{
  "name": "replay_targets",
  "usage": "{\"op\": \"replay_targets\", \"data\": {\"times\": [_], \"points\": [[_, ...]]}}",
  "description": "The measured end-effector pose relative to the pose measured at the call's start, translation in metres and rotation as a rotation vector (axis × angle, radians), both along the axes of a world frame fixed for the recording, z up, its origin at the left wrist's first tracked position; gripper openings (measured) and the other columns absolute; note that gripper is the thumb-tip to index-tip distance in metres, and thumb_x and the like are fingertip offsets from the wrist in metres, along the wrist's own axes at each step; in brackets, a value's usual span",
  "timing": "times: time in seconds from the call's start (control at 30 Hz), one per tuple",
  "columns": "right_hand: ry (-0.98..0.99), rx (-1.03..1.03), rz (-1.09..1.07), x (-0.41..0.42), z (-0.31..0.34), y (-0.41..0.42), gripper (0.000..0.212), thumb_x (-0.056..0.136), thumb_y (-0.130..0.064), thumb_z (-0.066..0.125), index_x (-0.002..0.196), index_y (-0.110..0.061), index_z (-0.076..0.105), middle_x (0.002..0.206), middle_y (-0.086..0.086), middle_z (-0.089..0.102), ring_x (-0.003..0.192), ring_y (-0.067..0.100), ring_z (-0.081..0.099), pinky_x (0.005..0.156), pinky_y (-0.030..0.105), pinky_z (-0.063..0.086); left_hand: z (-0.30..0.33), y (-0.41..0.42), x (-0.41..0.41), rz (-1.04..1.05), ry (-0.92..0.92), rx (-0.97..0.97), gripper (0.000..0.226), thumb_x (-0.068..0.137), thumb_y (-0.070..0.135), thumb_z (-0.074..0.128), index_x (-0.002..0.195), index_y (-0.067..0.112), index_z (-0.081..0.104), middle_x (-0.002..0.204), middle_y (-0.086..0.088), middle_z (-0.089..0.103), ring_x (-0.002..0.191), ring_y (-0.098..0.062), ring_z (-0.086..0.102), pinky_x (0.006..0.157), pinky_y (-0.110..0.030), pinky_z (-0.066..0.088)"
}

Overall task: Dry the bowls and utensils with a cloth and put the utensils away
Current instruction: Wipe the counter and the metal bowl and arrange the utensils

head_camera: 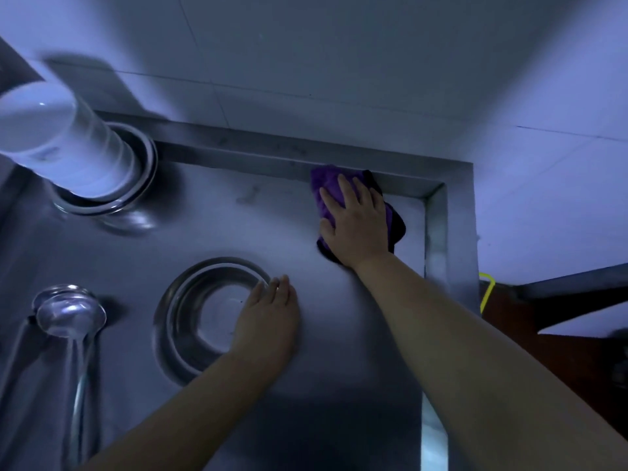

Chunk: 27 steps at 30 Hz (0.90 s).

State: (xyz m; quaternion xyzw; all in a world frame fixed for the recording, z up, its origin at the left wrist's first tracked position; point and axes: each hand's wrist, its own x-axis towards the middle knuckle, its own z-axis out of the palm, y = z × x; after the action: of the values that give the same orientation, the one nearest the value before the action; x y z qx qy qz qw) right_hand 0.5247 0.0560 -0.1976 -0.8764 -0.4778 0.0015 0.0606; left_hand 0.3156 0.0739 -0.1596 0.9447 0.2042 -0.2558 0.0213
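Right hand (pixel 356 222) fingers flat on cloth (pixel 323 185), left hand (pixel 268 314) touching bowl (pixel 190 317)

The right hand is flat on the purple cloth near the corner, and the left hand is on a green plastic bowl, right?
Not quite. The bowl under the left hand is shiny metal, not green plastic, as the head view shows. The rest holds: the right hand lies flat on the purple cloth near the corner.

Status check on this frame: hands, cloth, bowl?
Right hand flat on purple cloth. Left hand open at steel bowl rim. Ladle untouched.
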Motion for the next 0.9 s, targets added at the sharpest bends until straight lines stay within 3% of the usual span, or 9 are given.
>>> {"op": "replay_targets", "data": {"times": [0.27, 0.6, 0.73, 0.83, 0.9], "points": [[-0.018, -0.036, -0.178, 0.032, 0.005, -0.063, 0.057, 0.084, -0.039, 0.052, 0.140, -0.027, 0.047, 0.153, 0.010, 0.031, 0.138, 0.036, 0.029, 0.114, 0.047, 0.018, -0.001, -0.001, 0.004, -0.018, 0.025, 0.010, 0.085, 0.085, 0.035, 0.057, 0.147, -0.001, 0.011, 0.157, -0.019, 0.009, 0.143, -0.030, 0.015, 0.116, -0.039, 0.010], [0.018, -0.007, -0.184, -0.057, 0.012, -0.119, 0.056, 0.080, -0.037, 0.057, 0.133, -0.022, 0.055, 0.148, 0.009, 0.042, 0.133, 0.037, 0.038, 0.108, 0.049, 0.026, -0.005, 0.001, -0.016, 0.019, -0.133, -0.043, 0.087, 0.082, 0.040, 0.062, 0.148, 0.008, 0.014, 0.158, -0.008, 0.011, 0.144, -0.023, 0.013, 0.116, -0.037, 0.013], [0.023, -0.027, -0.173, -0.106, 0.017, -0.150, 0.059, 0.078, -0.039, 0.056, 0.134, -0.022, 0.055, 0.147, 0.009, 0.043, 0.134, 0.037, 0.039, 0.109, 0.051, 0.028, 0.000, -0.004, -0.045, 0.039, -0.293, -0.047, 0.081, 0.078, 0.035, 0.068, 0.143, 0.005, 0.031, 0.153, -0.012, 0.029, 0.141, -0.027, 0.024, 0.113, -0.040, 0.021], [0.019, -0.045, -0.175, -0.147, 0.018, -0.174, 0.061, 0.078, -0.040, 0.057, 0.137, -0.022, 0.052, 0.148, 0.010, 0.042, 0.135, 0.037, 0.037, 0.110, 0.052, 0.027, 0.001, -0.007, -0.084, 0.054, -0.401, -0.060, 0.070, 0.067, 0.020, 0.077, 0.128, -0.003, 0.052, 0.137, -0.021, 0.050, 0.129, -0.038, 0.045, 0.101, -0.048, 0.039], [0.046, -0.080, -0.168, -0.179, 0.019, -0.191, 0.063, 0.081, -0.041, 0.055, 0.141, -0.022, 0.047, 0.150, 0.009, 0.038, 0.137, 0.037, 0.033, 0.112, 0.052, 0.022, 0.001, -0.007, -0.115, 0.101, -0.447, -0.091, 0.062, 0.064, 0.013, 0.078, 0.121, -0.004, 0.058, 0.132, -0.024, 0.053, 0.124, -0.041, 0.048, 0.097, -0.053, 0.042]]}}
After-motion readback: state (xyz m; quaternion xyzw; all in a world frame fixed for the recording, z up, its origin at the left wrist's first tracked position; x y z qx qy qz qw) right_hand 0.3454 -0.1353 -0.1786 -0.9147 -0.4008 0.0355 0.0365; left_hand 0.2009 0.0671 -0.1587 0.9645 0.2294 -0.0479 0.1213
